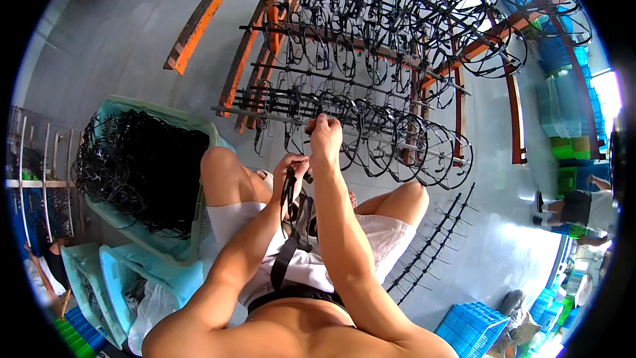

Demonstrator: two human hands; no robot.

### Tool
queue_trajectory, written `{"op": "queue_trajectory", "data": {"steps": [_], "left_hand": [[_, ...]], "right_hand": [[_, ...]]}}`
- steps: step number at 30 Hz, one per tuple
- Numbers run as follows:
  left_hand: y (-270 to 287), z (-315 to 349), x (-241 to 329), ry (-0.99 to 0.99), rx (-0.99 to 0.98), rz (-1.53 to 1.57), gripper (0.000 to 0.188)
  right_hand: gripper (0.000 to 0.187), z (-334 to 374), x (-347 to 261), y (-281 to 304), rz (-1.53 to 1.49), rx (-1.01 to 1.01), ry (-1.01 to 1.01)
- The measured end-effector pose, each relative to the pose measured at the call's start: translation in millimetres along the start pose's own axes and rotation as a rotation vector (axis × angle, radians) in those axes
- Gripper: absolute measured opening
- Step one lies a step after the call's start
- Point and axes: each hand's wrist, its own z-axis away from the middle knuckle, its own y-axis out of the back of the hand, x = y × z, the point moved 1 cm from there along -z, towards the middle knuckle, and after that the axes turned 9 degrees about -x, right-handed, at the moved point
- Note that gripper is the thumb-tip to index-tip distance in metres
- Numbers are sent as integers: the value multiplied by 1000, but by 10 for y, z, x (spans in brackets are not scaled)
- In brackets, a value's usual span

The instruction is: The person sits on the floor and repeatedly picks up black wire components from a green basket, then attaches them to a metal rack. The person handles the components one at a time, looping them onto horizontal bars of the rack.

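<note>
My left hand (291,167) is closed above my lap, and a bunch of thin black strips (287,193) hangs down from its fingers. Just beyond it, my right hand (326,138) reaches forward with its fingers pinched together at the lowest rods of the rack; whatever sits between the fingertips is too small to make out. Along that lower rod (265,117) hang several thin black hoops (397,149), mostly to the right of my right hand. A black strap (283,262) lies over my white shorts.
Orange posts (211,16) hold the rack, whose upper rods carry a dense mass of black hoops (397,6). On my left stands a pale green crate (152,246) heaped with black tangled parts (152,166). Spiked black rods (430,245) lie right; a blue crate (472,323) sits behind. Other people are around.
</note>
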Motion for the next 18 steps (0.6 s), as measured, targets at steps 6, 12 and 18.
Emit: {"op": "queue_trajectory", "data": {"steps": [6,12,18], "left_hand": [[-10,-23,-19,9,5,5,8],[26,-31,-138,-51,-26,80,8],[73,-41,-296,-88,-27,77,10]], "right_hand": [[56,-97,-192,-42,117,16,-169],[43,-113,-206,15,77,41,-142],[54,-90,-67,32,153,26,-10]]}}
